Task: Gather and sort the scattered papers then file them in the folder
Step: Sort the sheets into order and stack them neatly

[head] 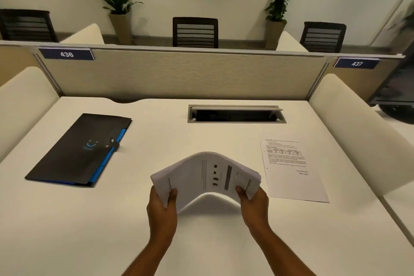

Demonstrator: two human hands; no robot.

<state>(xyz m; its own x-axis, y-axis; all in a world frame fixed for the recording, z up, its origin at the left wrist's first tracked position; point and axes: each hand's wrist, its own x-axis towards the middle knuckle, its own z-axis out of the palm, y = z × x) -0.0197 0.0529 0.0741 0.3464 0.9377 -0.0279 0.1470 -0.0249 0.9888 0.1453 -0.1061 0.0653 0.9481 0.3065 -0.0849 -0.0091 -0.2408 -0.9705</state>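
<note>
Two hands hold one stack of printed papers [208, 177] above the near middle of the white desk [156, 231]. The left hand [162, 206] grips the stack's left end, thumb on top and fingers curled beneath; the right hand [254, 203] grips the right end the same way. Pressed inward from both ends, the stack arches upward in the middle, its long axis running left to right between the hands, clear of the desk surface.

One loose printed sheet [291, 168] lies flat on the desk just beside the stack, toward the right edge, its long axis running from near to far and tilted slightly. It sits right next to the right hand, so that hand is plainly the nearer one for collecting it. Judging by this, gathering is nearly done, with this sheet the only one in view left to pick up.

The black folder [78, 150], closed with blue tabs showing along its right edge, lies well apart on the left side of the desk, angled from the near-left toward the far middle. It lies nearer the left hand, so filing will probably mean carrying the stack leftward. An open cable tray [236, 114] is set into the desk near its far edge.
</note>
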